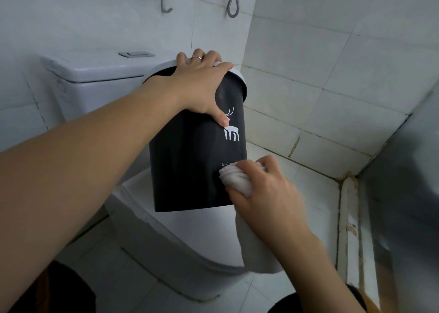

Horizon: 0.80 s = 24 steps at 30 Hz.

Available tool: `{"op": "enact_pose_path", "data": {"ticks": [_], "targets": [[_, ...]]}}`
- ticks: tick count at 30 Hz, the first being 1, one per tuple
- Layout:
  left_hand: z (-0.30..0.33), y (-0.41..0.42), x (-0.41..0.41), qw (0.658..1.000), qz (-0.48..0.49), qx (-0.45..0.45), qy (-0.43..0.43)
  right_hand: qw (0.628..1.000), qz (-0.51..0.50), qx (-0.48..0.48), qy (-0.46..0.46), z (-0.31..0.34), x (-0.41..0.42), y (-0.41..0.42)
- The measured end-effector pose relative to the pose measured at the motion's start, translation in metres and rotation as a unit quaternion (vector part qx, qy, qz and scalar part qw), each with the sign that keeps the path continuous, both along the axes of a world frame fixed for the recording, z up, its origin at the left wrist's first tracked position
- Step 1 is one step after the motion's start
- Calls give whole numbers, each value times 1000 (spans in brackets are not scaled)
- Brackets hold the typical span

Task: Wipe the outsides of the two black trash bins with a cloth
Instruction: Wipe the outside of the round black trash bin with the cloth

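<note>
One black trash bin [190,160] hangs above the closed toilet lid [190,236], left hand [202,87] curled over its pale rim. Right hand [263,194] pinches a bunched white cloth [235,177] against the lower wall; the plastic looks light, smooth, probably slippery

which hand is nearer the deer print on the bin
Left. The left hand grips the bin rim, thumb touching the deer. The right hand presses the cloth lower down.

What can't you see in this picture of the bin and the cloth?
- Second bin: not in the head view.
- Printed words on the black bin: mostly covered by the cloth in the right hand.
- Bin's inside and far side: hidden by its wall and the left hand.
</note>
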<state>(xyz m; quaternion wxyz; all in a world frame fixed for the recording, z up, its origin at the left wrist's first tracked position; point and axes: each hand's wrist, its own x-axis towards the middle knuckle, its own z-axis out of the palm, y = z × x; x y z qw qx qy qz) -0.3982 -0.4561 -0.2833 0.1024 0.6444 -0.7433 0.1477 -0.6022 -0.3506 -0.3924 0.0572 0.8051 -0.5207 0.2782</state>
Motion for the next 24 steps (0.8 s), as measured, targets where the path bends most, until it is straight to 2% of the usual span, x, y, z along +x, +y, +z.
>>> {"op": "enact_pose_path", "data": {"ticks": [11, 16, 24], "targets": [[0, -1, -5, 1000, -13, -6, -13, 998, 10, 6, 63, -12, -5, 22], [1, 0, -6, 1000, -10, -1, -14, 999, -1, -35, 39, 5, 3, 5], [3, 3, 2, 1000, -1, 13, -3, 997, 25, 6, 66, -9, 1, 21]]}}
